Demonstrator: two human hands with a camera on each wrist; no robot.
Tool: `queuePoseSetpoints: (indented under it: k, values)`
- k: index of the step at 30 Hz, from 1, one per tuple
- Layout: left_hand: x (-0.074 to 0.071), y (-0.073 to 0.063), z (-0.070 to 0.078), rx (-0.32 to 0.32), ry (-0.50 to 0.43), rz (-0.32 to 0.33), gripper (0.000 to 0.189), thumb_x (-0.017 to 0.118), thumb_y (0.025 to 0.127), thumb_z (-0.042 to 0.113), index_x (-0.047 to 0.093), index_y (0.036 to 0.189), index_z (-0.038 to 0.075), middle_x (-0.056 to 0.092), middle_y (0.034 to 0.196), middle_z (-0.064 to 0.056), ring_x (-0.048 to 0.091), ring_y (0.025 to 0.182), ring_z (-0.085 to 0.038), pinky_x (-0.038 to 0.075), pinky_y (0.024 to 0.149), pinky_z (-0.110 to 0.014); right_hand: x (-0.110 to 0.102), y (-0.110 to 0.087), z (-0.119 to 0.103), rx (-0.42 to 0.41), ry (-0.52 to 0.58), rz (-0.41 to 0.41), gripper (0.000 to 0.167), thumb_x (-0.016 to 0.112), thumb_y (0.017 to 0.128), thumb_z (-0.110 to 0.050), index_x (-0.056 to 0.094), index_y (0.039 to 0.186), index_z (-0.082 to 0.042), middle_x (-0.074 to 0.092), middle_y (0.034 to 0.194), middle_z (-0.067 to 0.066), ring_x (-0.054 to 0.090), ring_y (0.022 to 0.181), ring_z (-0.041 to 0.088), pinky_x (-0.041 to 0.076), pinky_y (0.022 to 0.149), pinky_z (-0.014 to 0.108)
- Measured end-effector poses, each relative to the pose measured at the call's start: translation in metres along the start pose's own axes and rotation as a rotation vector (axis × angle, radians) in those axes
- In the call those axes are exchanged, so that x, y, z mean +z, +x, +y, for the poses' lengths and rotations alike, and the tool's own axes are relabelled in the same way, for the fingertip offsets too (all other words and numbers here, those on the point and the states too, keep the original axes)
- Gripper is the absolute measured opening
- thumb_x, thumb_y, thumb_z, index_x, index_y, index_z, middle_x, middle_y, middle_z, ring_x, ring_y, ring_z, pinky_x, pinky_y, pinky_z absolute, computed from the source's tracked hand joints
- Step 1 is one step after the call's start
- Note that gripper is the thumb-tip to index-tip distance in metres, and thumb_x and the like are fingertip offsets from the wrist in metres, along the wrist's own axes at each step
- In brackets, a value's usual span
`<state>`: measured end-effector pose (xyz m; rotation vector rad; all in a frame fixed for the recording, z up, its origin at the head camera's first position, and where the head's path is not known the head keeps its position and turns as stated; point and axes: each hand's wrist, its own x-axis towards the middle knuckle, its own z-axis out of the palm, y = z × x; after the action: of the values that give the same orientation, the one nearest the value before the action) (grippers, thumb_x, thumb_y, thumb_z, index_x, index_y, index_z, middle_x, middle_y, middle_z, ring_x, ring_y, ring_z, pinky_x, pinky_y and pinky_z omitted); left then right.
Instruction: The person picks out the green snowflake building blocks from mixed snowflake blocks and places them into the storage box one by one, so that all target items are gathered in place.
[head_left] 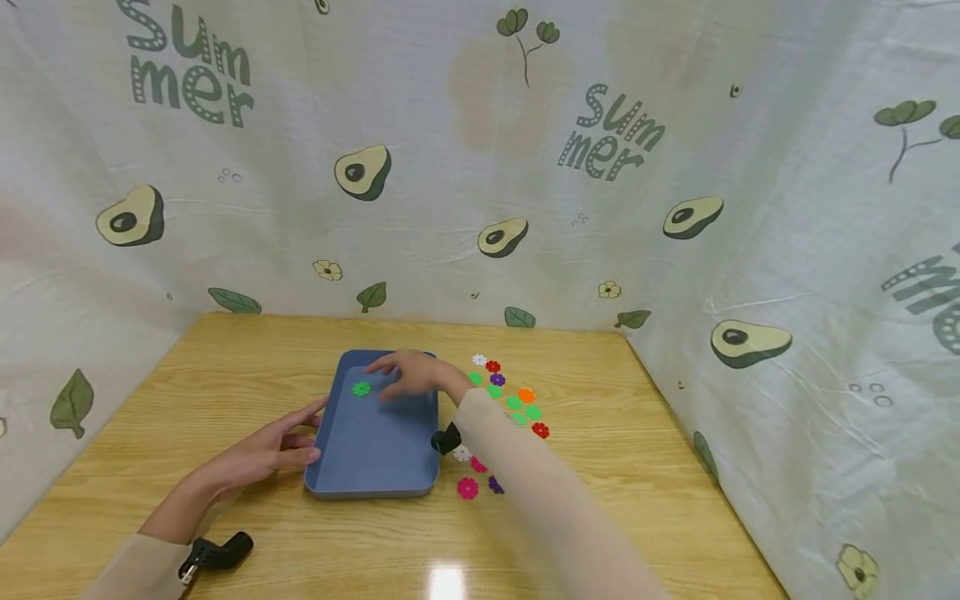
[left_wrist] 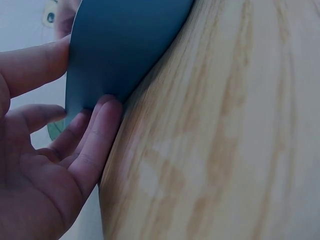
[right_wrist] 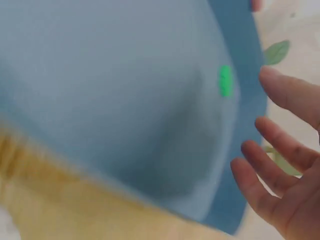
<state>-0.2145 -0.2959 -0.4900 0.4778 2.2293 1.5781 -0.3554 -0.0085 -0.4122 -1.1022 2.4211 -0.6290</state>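
Steadied the blue tray (head_left: 367,450) with a loose-fingered left hand (head_left: 262,450), perhaps against sliding, while holding an empty, spread-fingered right hand (head_left: 411,374) near the green flower (head_left: 362,389)

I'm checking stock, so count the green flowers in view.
6: one in the tray; two on the table by the right wrist; three clustered near an orange flower. The right sleeve may hide more.

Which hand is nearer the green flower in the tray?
Right. The right hand is over the tray, beside the green flower; the left hand touches the tray's outside, farther off.
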Motion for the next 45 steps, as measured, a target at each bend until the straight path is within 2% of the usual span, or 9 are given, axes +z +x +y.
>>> queuePoseSetpoints:
  k: [5, 8, 12, 16, 23, 29, 38, 45]
  values:
    - [0.001, 0.000, 0.001, -0.002, 0.003, 0.010, 0.087, 0.066, 0.107, 0.019, 0.009, 0.172, 0.011, 0.029, 0.157, -0.032, 0.052, 0.131, -0.041, 0.052, 0.094, -0.026, -0.019, -0.026, 0.000, -0.123, 0.004, 0.005, 0.055, 0.074, 0.102, -0.015, 0.057, 0.154, -0.012, 0.054, 0.157, 0.011, 0.054, 0.142, 0.038, 0.046, 0.115, 0.048]
    - [0.001, 0.000, 0.002, -0.006, 0.008, 0.018, 0.087, 0.067, 0.107, 0.019, 0.010, 0.172, 0.012, 0.029, 0.157, -0.031, 0.052, 0.132, -0.041, 0.052, 0.094, -0.026, -0.026, -0.044, 0.003, -0.150, -0.038, 0.020, 0.054, 0.074, 0.102, -0.015, 0.057, 0.154, -0.012, 0.055, 0.154, 0.010, 0.055, 0.139, 0.035, 0.046, 0.114, 0.048]
    - [0.001, -0.001, 0.002, -0.009, 0.014, 0.022, 0.087, 0.067, 0.107, 0.019, 0.010, 0.172, 0.012, 0.028, 0.158, -0.031, 0.050, 0.133, -0.042, 0.052, 0.095, -0.025, -0.029, -0.069, 0.013, -0.169, -0.081, 0.048, 0.052, 0.075, 0.102, -0.017, 0.060, 0.152, -0.013, 0.057, 0.144, 0.010, 0.057, 0.127, 0.033, 0.053, 0.101, 0.040]
    - [0.001, -0.001, 0.003, -0.013, 0.016, 0.022, 0.088, 0.067, 0.107, 0.019, 0.010, 0.172, 0.012, 0.028, 0.159, -0.031, 0.049, 0.135, -0.043, 0.051, 0.095, -0.025, -0.026, -0.094, 0.028, -0.169, -0.030, 0.065, 0.050, 0.075, 0.102, -0.016, 0.062, 0.150, -0.015, 0.056, 0.142, 0.013, 0.056, 0.127, 0.038, 0.054, 0.096, 0.038]
    - [0.000, -0.001, 0.002, -0.013, 0.017, 0.019, 0.087, 0.067, 0.107, 0.019, 0.010, 0.173, 0.014, 0.027, 0.159, -0.031, 0.049, 0.135, -0.044, 0.051, 0.095, -0.025, -0.015, -0.128, 0.059, -0.141, 0.004, 0.113, 0.048, 0.074, 0.101, -0.011, 0.063, 0.147, -0.005, 0.056, 0.142, 0.020, 0.057, 0.126, 0.044, 0.057, 0.098, 0.049]
    - [0.000, -0.001, 0.001, -0.014, 0.018, 0.018, 0.088, 0.067, 0.107, 0.020, 0.010, 0.173, 0.014, 0.026, 0.160, -0.031, 0.049, 0.136, -0.044, 0.051, 0.095, -0.025, -0.008, -0.140, 0.084, -0.139, 0.006, 0.144, 0.046, 0.076, 0.099, -0.007, 0.065, 0.143, -0.002, 0.060, 0.137, 0.021, 0.059, 0.119, 0.043, 0.059, 0.093, 0.048]
    - [0.001, -0.001, 0.001, -0.013, 0.026, 0.022, 0.087, 0.067, 0.107, 0.020, 0.010, 0.173, 0.014, 0.028, 0.159, -0.030, 0.049, 0.135, -0.044, 0.051, 0.095, -0.026, 0.000, -0.141, 0.103, -0.135, -0.096, 0.133, 0.044, 0.077, 0.097, -0.004, 0.067, 0.140, 0.000, 0.063, 0.134, 0.018, 0.062, 0.118, 0.038, 0.057, 0.094, 0.049]
    - [0.000, -0.001, 0.000, 0.010, 0.006, 0.006, 0.087, 0.066, 0.107, 0.018, 0.009, 0.172, 0.011, 0.026, 0.158, -0.033, 0.049, 0.134, -0.045, 0.052, 0.094, -0.025, 0.003, -0.138, 0.115, -0.106, -0.161, 0.125, 0.042, 0.078, 0.097, -0.007, 0.070, 0.138, -0.002, 0.065, 0.121, 0.015, 0.058, 0.102, 0.031, 0.051, 0.087, 0.034]
